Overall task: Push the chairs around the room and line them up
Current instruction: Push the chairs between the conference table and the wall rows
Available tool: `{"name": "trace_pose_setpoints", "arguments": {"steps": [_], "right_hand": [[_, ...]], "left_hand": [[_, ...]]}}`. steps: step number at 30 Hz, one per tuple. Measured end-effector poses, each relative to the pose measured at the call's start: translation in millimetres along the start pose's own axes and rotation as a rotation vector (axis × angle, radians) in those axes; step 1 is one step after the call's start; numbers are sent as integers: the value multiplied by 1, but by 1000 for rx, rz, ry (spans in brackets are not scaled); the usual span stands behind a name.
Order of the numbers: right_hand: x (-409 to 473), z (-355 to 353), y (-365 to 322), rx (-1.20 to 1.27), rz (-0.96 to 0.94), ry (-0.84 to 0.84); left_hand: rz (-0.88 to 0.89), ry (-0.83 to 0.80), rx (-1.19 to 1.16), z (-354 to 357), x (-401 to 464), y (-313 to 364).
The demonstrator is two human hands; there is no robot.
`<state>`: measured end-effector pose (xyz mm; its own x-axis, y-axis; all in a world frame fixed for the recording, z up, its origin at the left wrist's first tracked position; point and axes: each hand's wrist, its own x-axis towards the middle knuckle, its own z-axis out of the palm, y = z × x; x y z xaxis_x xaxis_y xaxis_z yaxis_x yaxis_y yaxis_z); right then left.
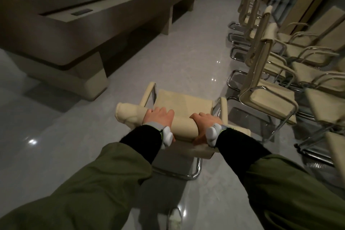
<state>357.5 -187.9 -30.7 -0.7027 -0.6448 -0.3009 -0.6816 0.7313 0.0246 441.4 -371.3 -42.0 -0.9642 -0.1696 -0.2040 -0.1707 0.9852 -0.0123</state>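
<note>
1. Two hands grip the top of one cream chair (183, 103): the left hand (158, 117) and the right hand (206, 120) both curl over its padded, rolled backrest top (183, 129), fingers wrapped forward and thumbs tucked under the near side.
2. Each wrist carries a small white tracker (166, 137) strapped over a black cuff, and loose olive-green sleeves (104, 179) run back toward the camera.
3. The held chair has a soft, matte, suede-like cover on seat and back, padded armrests that bend down at rounded corners, and a polished chrome tube frame (196, 172) that loops along the floor as a sled base.
4. It stands on the glossy pale-grey tiled floor (130, 65), which mirrors ceiling lights, in the aisle just left of the nearest chair of the row.
5. Right of the held chair, a row of matching chairs (265, 87) with the same chrome sled bases stretches away along the right-hand wall, set close together and blurred at the frame's edge.
6. Left of and beyond the held chair stands a long conference table (104, 17), smooth brown top with rounded corners, recessed dark panels, and chunky beige block legs.
</note>
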Motion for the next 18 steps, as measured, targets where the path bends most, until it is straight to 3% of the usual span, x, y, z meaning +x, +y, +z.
{"name": "trace_pose_setpoints", "arguments": {"steps": [10, 18], "right_hand": [[7, 0, 27, 4, -108, 24], [40, -11, 65, -13, -302, 30]], "left_hand": [[-100, 16, -18, 0, -2, 23], [-259, 14, -48, -11, 13, 47]]}}
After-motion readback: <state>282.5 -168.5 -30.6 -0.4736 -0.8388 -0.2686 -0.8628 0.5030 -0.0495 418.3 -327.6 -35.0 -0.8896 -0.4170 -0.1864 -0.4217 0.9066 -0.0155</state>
